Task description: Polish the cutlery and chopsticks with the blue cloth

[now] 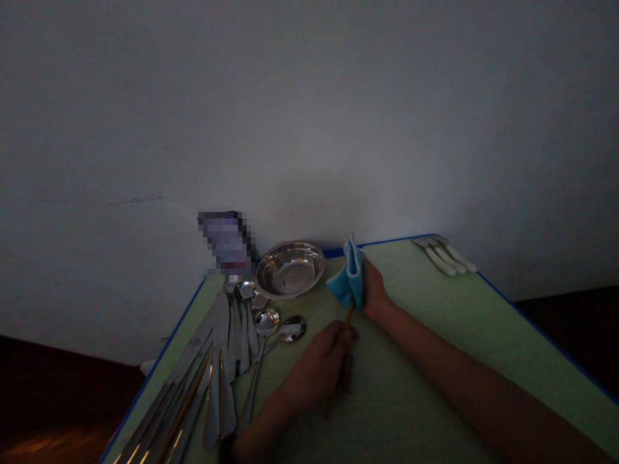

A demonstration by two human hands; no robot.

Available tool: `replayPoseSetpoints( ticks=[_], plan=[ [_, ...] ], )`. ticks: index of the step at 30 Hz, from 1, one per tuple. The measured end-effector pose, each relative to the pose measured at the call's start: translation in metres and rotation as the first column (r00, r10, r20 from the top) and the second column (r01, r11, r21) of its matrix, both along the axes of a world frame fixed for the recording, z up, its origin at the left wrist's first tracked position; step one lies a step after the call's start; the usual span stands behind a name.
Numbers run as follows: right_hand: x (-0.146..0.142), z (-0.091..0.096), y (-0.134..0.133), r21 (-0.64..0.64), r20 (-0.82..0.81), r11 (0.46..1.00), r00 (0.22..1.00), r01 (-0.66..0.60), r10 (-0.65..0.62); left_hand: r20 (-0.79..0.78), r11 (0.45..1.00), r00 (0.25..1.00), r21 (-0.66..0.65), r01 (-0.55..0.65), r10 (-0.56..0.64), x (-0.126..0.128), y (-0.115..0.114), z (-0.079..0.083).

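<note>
My left hand (329, 361) is closed round a thin brown stick (349, 316), whose lower end shows below the fingers. My right hand (375, 288) grips a folded light blue cloth (349, 278) with pale edges. The cloth is at the upper end of the stick and hides it, so I cannot tell what kind of utensil it is. Just behind my left hand lie two metal spoons (267, 322) on the green table (411, 303). Beyond them a shiny metal bowl (290, 270) stands near the wall.
Several knives, spoons and long thin utensils (193, 380) lie along the table's left side. White-handled forks (447, 256) rest at the back right corner. A phone-like object (226, 240), blurred out, leans on the wall (309, 116). Blue edging (546, 328) borders the table.
</note>
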State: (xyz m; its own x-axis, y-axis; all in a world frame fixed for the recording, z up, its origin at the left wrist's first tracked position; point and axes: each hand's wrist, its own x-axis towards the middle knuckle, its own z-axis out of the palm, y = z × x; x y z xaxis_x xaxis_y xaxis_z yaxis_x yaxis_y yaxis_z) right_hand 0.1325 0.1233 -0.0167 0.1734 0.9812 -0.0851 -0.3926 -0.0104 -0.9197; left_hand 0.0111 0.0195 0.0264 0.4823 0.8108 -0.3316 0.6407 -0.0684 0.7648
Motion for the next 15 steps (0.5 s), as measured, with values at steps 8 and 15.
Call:
replayPoseSetpoints(
  ticks=[8,15],
  plan=[
    [-0.009,0.002,-0.011,-0.011,0.170,0.992,0.978,0.123,-0.119,0.073,0.962,0.970,0.124,-0.241,0.234,0.007,-0.004,-0.007],
    [-0.009,-0.006,0.022,-0.044,0.275,0.969,0.935,0.243,-0.222,0.091,0.953,0.955,0.084,-0.290,0.283,0.010,0.000,-0.016]
  ],
)
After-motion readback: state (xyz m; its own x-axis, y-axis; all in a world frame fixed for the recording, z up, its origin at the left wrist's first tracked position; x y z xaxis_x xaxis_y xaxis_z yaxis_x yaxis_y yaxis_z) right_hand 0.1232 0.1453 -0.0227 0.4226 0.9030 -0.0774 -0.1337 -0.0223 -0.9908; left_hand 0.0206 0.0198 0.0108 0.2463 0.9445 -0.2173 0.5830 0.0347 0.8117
